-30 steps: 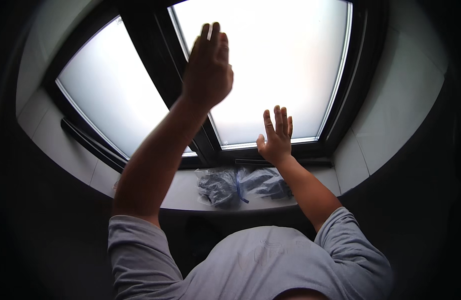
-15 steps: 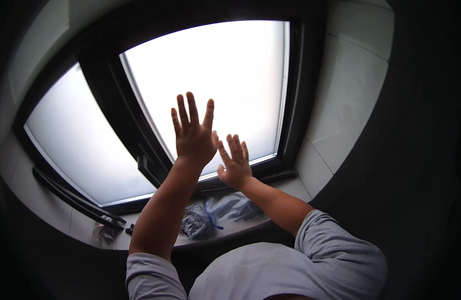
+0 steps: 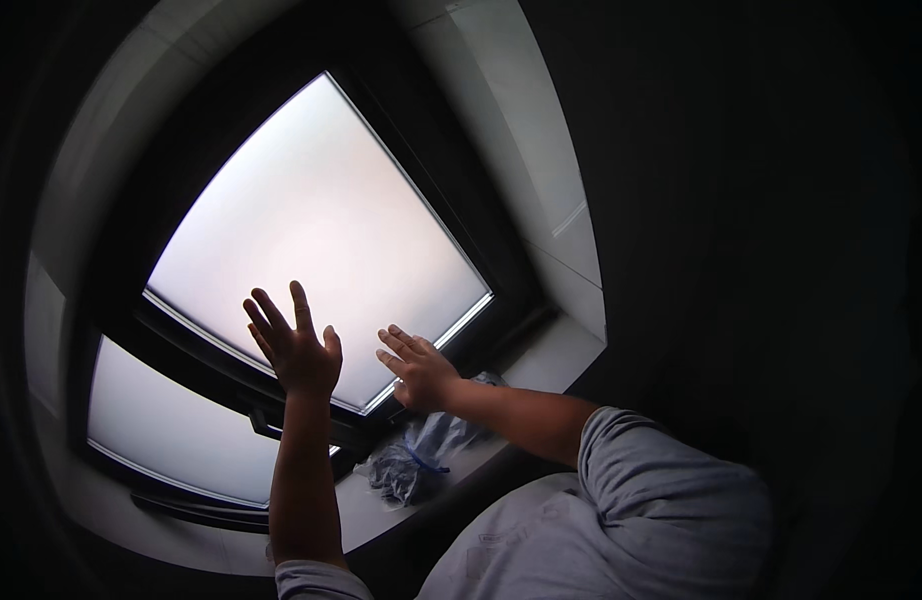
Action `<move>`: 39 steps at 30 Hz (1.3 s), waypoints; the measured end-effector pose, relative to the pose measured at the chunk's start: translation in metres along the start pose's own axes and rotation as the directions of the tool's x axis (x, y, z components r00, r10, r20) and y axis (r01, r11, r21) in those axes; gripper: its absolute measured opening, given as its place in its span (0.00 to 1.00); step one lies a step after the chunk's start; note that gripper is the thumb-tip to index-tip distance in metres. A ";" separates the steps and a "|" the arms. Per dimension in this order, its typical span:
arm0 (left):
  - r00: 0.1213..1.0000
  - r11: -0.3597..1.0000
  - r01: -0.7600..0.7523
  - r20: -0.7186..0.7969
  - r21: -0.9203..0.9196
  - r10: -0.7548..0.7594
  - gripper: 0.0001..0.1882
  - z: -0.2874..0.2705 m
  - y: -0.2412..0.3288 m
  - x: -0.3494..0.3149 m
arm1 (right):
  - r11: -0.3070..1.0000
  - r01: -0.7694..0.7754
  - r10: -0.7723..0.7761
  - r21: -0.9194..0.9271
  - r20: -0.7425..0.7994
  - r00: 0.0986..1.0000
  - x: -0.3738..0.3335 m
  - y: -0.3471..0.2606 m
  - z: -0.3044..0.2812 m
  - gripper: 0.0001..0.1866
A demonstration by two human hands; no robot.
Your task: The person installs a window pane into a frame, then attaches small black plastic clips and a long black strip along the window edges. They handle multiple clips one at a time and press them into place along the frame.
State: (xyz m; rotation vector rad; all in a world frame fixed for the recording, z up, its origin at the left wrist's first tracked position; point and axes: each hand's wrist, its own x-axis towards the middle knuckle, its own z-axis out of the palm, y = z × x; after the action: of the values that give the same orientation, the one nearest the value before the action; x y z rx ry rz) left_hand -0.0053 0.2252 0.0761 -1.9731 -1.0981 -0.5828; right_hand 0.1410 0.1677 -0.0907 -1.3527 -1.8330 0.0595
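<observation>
Left hand (image 3: 299,362) and right hand (image 3: 428,382), side by side before the upper pane (image 3: 311,220)!
And there's the second pane (image 3: 171,425) at lower left, the left forearm (image 3: 306,480) crossing before its right end; the handle (image 3: 265,425) sits between the panes, just left of that forearm, while below the right hand a bag (image 3: 396,475) lies on the sill (image 3: 551,360).

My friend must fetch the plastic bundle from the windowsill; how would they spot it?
Find the frosted window, then the pale sill along its foot. Lying there, below the right hand in the picture, is a crumpled plastic bundle. Its blue tie sets it apart from the black frame and pale sill.
</observation>
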 end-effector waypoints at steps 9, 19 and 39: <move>0.995 0.992 -0.078 -0.052 0.102 0.084 0.53 -0.002 -0.001 -0.001 | 0.971 -0.155 0.188 0.182 -0.182 0.965 -0.046 0.033 0.001 0.20; 0.993 0.992 -0.104 -0.050 0.065 0.108 0.50 0.001 -0.009 -0.004 | 0.972 -0.232 0.219 -0.034 -0.225 0.950 -0.092 0.115 -0.034 0.08; 1.000 0.996 -0.026 0.000 -0.081 0.027 0.42 -0.010 -0.011 -0.008 | 0.980 -0.038 0.033 -0.194 -0.032 0.999 -0.090 0.159 -0.061 0.16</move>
State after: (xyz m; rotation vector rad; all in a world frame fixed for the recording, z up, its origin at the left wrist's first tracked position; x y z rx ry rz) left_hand -0.0192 0.2169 0.0804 -2.0546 -1.0623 -0.6208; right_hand 0.3083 0.1358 -0.1808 -1.5132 -1.8281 -0.1237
